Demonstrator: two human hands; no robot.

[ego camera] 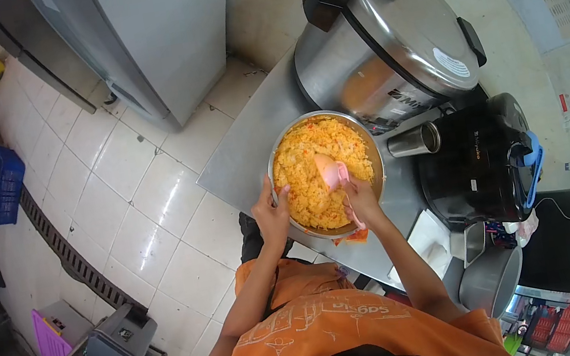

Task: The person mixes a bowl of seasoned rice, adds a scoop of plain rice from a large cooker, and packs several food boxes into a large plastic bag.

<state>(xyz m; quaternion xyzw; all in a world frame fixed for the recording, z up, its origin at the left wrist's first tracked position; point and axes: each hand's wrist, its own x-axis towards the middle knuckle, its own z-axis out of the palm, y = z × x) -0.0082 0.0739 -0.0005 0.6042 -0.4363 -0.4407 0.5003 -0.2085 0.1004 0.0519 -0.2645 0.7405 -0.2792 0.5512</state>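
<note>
A wide metal bowl [381, 185] full of yellow-orange rice [296, 162] with small red bits sits on the steel table, near its corner. At the bowl's left side, my left hand [273, 214] grips the rim, thumb on the inner side. My right hand [361, 201] holds the handle of a pink plastic rice scoop [329, 170]. The scoop's head rests in the middle of the rice, partly sunk in it. Part of the handle is hidden under my right fingers.
Behind the bowl stands a large steel rice cooker [335, 71], lid down. To the right are a steel cup [413, 141], a black cooker [468, 167], white paper [427, 239] and a grey pot [491, 280]. An orange-red packet [356, 237] lies by the bowl's near edge. A refrigerator [169, 35] stands beyond the table.
</note>
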